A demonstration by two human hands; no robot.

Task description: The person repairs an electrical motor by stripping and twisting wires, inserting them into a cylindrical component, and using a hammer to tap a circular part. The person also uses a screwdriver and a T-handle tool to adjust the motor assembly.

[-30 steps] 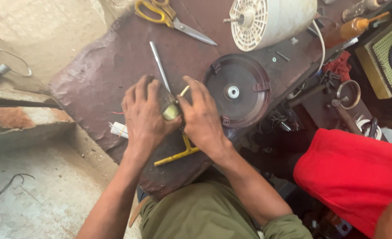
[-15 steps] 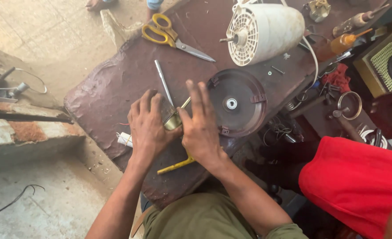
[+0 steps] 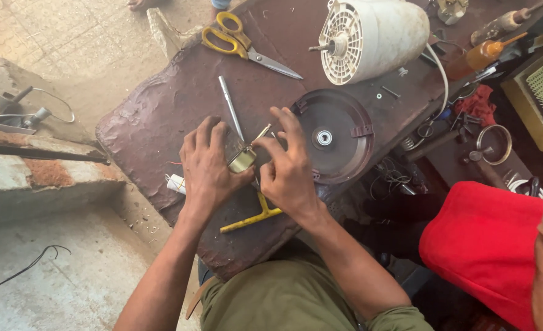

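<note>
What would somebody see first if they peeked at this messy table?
Probably the two hands in the middle: the left hand and right hand pinch a small brass-coloured part together. Just right of them lies a dark round cover, and above that a big white motor housing lies on its side. Yellow-handled scissors rest at the top of the brown table.

Hidden parts at the bench's near edge
The left hand (image 3: 207,168) covers most of the small brass part (image 3: 243,160); its grip is hidden, and the yellow tool (image 3: 250,219) runs under the right hand (image 3: 290,175).
</note>
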